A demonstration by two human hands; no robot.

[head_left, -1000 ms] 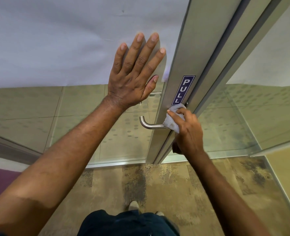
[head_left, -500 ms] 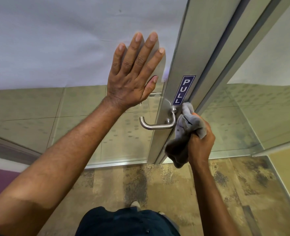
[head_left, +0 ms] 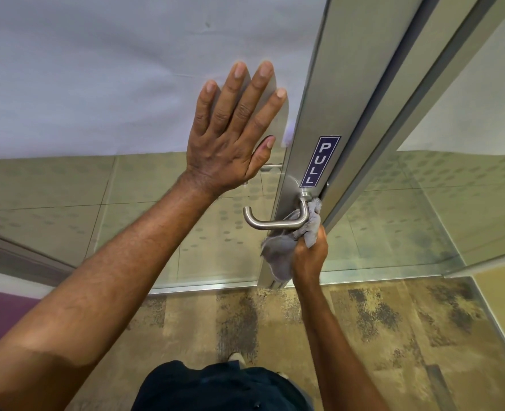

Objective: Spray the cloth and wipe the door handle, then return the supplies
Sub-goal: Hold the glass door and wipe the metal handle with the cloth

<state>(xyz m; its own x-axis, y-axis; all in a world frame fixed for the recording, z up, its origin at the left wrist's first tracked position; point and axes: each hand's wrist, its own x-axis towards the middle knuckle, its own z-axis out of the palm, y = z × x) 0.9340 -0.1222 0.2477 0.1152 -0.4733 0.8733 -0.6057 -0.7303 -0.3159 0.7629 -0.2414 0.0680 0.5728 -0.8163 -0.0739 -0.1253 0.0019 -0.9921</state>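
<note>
A brushed-steel lever door handle (head_left: pixel 270 223) juts left from the metal door stile under a blue PULL sticker (head_left: pixel 319 161). My right hand (head_left: pixel 309 256) is shut on a grey cloth (head_left: pixel 281 253), pressing it up against the handle's bend and the plate behind it from below. My left hand (head_left: pixel 233 132) lies flat with fingers spread on the frosted glass of the door, left of the stile. No spray bottle is in view.
The glass door (head_left: pixel 97 84) is frosted above and see-through below. A fixed glass panel (head_left: pixel 423 218) stands to the right of the frame. Patterned carpet (head_left: pixel 393 336) covers the floor, and my shoe tip (head_left: pixel 236 357) shows near the bottom.
My right hand took the cloth off the top of the handle, swung out to the right, then came back in under the handle's bend. My left hand stayed flat on the glass.
</note>
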